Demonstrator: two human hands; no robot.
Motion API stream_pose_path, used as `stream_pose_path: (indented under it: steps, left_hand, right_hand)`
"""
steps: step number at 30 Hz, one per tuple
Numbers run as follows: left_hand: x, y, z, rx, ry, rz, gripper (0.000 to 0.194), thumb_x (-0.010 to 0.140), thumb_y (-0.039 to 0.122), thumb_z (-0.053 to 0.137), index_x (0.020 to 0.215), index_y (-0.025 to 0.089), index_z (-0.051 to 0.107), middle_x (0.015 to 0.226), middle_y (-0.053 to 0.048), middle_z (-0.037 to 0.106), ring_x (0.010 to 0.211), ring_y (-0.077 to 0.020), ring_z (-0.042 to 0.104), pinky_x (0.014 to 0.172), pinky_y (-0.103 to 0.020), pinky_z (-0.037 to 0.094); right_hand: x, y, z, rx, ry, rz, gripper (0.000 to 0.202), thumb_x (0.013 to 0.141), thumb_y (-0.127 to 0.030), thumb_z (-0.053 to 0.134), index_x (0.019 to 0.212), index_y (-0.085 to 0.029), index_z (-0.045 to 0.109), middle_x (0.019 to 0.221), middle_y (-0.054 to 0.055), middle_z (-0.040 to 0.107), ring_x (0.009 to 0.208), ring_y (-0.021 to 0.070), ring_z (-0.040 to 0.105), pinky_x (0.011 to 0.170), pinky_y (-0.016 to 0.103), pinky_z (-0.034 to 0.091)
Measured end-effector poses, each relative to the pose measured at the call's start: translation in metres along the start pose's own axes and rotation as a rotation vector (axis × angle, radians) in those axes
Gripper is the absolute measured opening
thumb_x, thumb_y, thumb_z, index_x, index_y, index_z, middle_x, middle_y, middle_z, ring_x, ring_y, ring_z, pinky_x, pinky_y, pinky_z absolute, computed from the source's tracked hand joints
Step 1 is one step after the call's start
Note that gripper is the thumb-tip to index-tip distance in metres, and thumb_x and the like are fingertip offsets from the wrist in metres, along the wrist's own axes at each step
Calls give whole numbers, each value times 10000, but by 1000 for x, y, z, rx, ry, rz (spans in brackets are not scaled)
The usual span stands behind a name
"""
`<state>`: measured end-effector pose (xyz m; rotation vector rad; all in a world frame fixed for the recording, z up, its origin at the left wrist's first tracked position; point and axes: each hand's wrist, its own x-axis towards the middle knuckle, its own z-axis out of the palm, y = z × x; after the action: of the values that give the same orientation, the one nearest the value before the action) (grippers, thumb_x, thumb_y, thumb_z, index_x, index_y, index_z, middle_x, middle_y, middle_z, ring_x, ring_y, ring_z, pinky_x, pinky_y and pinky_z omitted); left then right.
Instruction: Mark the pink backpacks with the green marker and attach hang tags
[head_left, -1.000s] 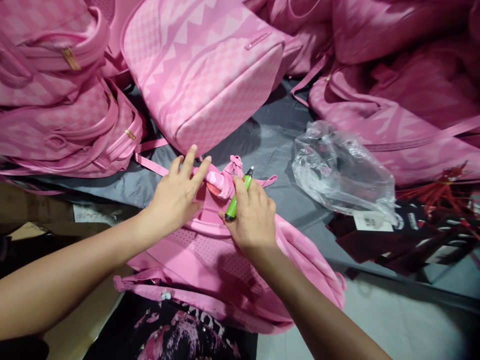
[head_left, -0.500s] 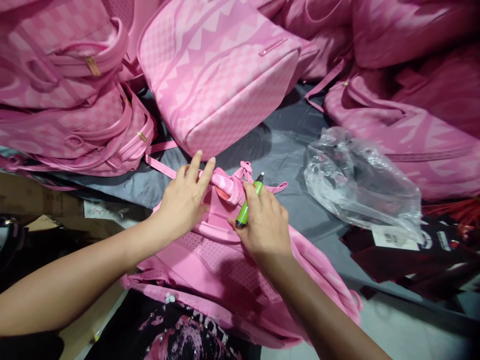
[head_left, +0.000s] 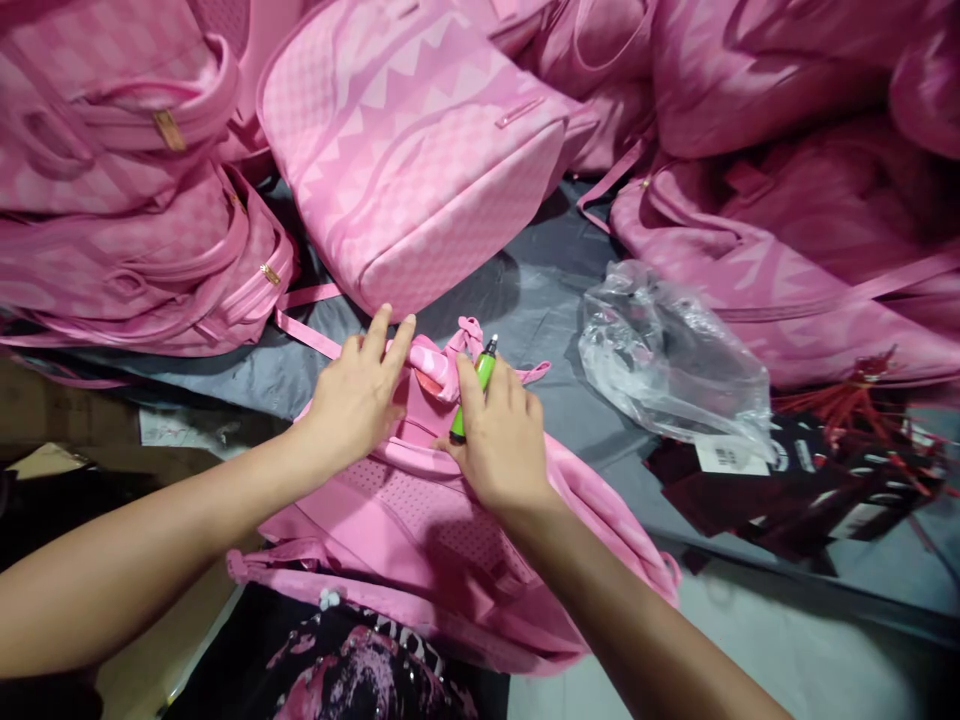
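A pink backpack (head_left: 375, 490) lies back panel up at the table's front edge, against the person's lap. My left hand (head_left: 356, 395) rests on its top end, fingers stretched out and spread, beside the carry handle (head_left: 431, 365). In my right hand (head_left: 506, 435) is a green pen (head_left: 475, 388) with black ends, gripped between thumb and fingers, its pale tip pointing up and away. The right fingers also lie against the backpack's top by the handle. Part of the handle and the top edge is hidden behind both hands.
Another pink backpack (head_left: 442, 170) lies just beyond. Stacked pink backpacks (head_left: 142, 260) stand left, with more (head_left: 787, 270) at right. A clear plastic bag (head_left: 667, 350) and dark tags with red strings (head_left: 795, 490) lie on the grey-covered table (head_left: 555, 260).
The view has shifted slightly, so everything appears a little further left. The pen stands a bit more upright in my right hand. My left hand keeps its place on the backpack.
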<state>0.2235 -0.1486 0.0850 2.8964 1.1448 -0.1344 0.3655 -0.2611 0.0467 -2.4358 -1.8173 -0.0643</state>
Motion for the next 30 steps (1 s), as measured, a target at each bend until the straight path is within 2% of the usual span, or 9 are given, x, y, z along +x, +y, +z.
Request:
stream_pose_path:
  steps: [5,9,11,14,17,19,24,27,30]
  left_hand:
    - [-1,-10,-13,-63,-115,114,1106,765,276,739,1560,238,-28,1637,-139,86,1341,-342,407,955,-410,516]
    - [-2,-5,-19,-16,-197,76,1248,710,297,806,1550,255,-115,1632,-195,-8,1322,-386,423,910,-425,529]
    - [0,0,-17,45,-186,43,1272,689,325,833,1555,246,-96,1624,-220,3,1290,-395,444,890,-432,537]
    - [3,4,-12,97,-158,28,1273,674,323,844,1559,236,-66,1598,-240,98,1231,-386,480,865,-432,547]
    - [2,-2,-11,77,-134,105,1167,736,226,765,1558,212,-64,1522,-236,252,1179,-357,517,867,-431,542]
    - [-1,-9,-12,22,-116,178,1082,775,159,686,1557,211,-60,1499,-219,282,1191,-338,522,902,-427,528]
    - [-5,-21,-11,-127,-77,202,1052,762,54,595,1552,268,-66,1581,-183,161,1341,-351,432,991,-448,496]
    - [-4,-22,-3,-178,-50,162,1092,716,23,588,1553,287,-63,1607,-173,129,1381,-376,393,994,-480,500]
    - [-3,-24,8,-241,10,109,1138,662,-26,557,1551,299,-74,1630,-156,75,1419,-365,349,1013,-477,499]
  right_hand:
    - [-5,-1,2,57,62,-2,800,762,-271,772,1451,-125,390,1418,268,453,1216,392,498,933,485,456]
    - [-9,1,6,65,115,4,774,748,-226,770,1430,-122,419,1385,266,481,1172,394,518,905,488,464]
    - [-8,0,7,61,122,9,766,745,-211,765,1425,-127,424,1367,261,497,1152,390,525,885,483,467]
    - [-6,-3,6,57,135,15,751,740,-200,765,1411,-131,437,1358,261,507,1139,384,531,864,473,471]
    - [-6,-4,5,54,155,12,764,722,-219,794,1398,-131,449,1357,265,512,1144,391,533,856,475,477]
    - [-7,-4,4,57,165,7,783,707,-243,817,1392,-131,454,1359,270,513,1159,403,531,857,482,482]
    - [-8,-5,7,34,245,-33,753,768,-210,763,1423,-115,405,1420,317,450,1237,432,500,898,518,462]
    - [1,-11,12,18,341,-152,729,816,-199,708,1450,-146,351,1513,320,324,1377,439,367,1023,613,349]
    - [17,-25,14,68,360,-282,760,816,-255,714,1463,-168,326,1564,296,238,1446,419,256,1105,644,222]
